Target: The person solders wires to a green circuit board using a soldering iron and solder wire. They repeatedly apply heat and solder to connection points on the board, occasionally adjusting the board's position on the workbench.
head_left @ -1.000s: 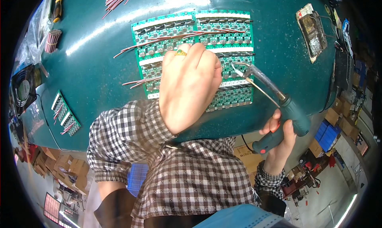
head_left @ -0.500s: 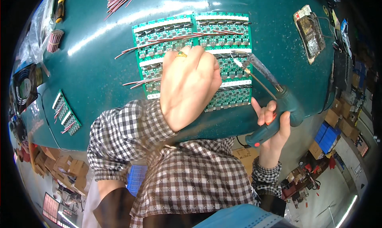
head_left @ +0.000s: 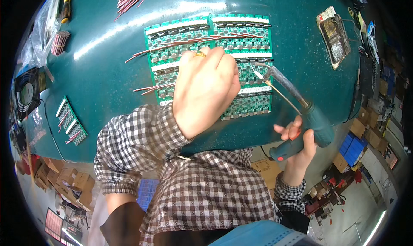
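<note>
Left hand (head_left: pixel 205 93) is palm down over the green circuit boards (head_left: pixel 254 106), fingers curled under; fingertips hidden, can't tell whether they pinch anything. Boards lie flat on the green table (head_left: pixel 112 82), under those curled fingers and spreading out to both sides of them. Right hand (head_left: pixel 301 158) grips the dark green soldering gun (head_left: pixel 318 128) by its handle, fingers wrapped round near the orange-red trigger. Gun's metal tip (head_left: pixel 259 73) points left over the boards, just right of the left hand; contact unclear. Thin reddish wires (head_left: pixel 189 40) cross the boards beyond the left knuckles. Smaller board (head_left: pixel 71 122) sits well apart, far left.
</note>
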`<state>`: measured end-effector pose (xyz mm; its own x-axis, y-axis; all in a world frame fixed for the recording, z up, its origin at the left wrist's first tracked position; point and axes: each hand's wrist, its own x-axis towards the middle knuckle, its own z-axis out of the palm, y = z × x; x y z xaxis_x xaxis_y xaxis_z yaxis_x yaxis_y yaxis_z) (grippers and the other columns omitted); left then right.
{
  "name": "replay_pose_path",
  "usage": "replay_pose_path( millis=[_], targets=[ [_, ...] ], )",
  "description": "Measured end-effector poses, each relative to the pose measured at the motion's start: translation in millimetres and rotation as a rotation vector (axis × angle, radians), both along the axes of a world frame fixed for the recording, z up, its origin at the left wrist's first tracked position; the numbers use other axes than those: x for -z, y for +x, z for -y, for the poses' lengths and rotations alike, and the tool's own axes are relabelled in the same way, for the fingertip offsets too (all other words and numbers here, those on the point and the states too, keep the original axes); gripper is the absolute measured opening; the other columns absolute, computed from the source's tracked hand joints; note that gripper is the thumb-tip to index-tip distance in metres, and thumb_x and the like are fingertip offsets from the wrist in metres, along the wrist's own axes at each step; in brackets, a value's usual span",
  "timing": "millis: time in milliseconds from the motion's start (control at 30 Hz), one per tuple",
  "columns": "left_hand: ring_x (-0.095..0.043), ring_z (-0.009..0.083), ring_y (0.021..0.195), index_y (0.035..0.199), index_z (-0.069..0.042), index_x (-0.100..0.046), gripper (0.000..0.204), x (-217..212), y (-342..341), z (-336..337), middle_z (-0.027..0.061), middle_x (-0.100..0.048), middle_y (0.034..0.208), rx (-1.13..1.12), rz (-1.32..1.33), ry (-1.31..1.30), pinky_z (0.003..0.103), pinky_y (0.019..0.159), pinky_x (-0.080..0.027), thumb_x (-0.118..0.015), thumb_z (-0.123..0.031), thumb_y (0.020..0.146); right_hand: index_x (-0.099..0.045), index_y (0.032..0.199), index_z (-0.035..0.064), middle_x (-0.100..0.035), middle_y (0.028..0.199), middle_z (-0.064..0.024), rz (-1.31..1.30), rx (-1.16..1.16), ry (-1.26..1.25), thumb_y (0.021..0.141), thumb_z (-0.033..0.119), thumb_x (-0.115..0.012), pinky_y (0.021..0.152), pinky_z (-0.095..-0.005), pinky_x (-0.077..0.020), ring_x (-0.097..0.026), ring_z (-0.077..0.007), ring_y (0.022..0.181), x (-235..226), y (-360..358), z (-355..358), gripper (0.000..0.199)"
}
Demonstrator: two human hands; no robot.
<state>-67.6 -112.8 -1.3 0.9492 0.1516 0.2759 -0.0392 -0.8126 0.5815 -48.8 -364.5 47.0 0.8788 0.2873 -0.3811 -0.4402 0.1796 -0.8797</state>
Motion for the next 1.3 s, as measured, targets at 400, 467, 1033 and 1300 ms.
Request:
replay_pose_path(
  millis=[400,467,1033,1300],
  targets=[
    [-0.053,0.0281,0.065,0.07,-0.005,-0.053,0.015,-5,3,-3,0.0089,-0.052,0.07,0.024,-0.006,-0.116,0.038,0.065,-0.037,-0.066,-0.002,0.064,-0.055,0.105,-0.0084,-0.059,0.076,-0.0112,-0.03,-0.02,-0.203,0.086,0.022,-0.064,0.06,-0.0335,-0.0571,-0.064,-0.0219,0.064,-21,-5,0,0.037],
    [-0.053,0.028,0.065,0.07,-0.005,-0.053,0.015,-5,3,-2,0.0089,-0.052,0.07,0.016,-0.008,-0.095,0.038,0.065,-0.037,-0.066,-0.002,0.064,-0.055,0.105,-0.0082,-0.059,0.075,-0.0111,-0.048,-0.011,-0.214,0.086,0.023,-0.064,0.059,-0.0333,-0.0573,-0.064,-0.0215,0.064,-22,-5,-1,0.038],
    [-0.053,0.0238,0.066,0.073,-0.01,-0.053,0.019,-5,4,-4,0.0035,-0.054,0.071,0.012,-0.037,-0.083,0.036,0.062,-0.034,-0.068,-0.002,0.065,-0.056,0.104,-0.0081,-0.059,0.074,-0.011,-0.058,-0.001,-0.245,0.086,0.024,-0.065,0.058,-0.0318,-0.058,-0.064,-0.0205,0.064,-21,-4,-5,0.037],
    [-0.053,0.024,0.065,0.073,-0.009,-0.053,0.018,-4,3,-3,0.0037,-0.054,0.07,0.006,-0.04,-0.078,0.036,0.062,-0.034,-0.068,-0.002,0.065,-0.057,0.103,-0.008,-0.059,0.074,-0.0109,-0.062,-0.019,-0.249,0.085,0.024,-0.065,0.058,-0.0319,-0.058,-0.064,-0.0204,0.064,-20,-3,-5,0.038]
  ],
)
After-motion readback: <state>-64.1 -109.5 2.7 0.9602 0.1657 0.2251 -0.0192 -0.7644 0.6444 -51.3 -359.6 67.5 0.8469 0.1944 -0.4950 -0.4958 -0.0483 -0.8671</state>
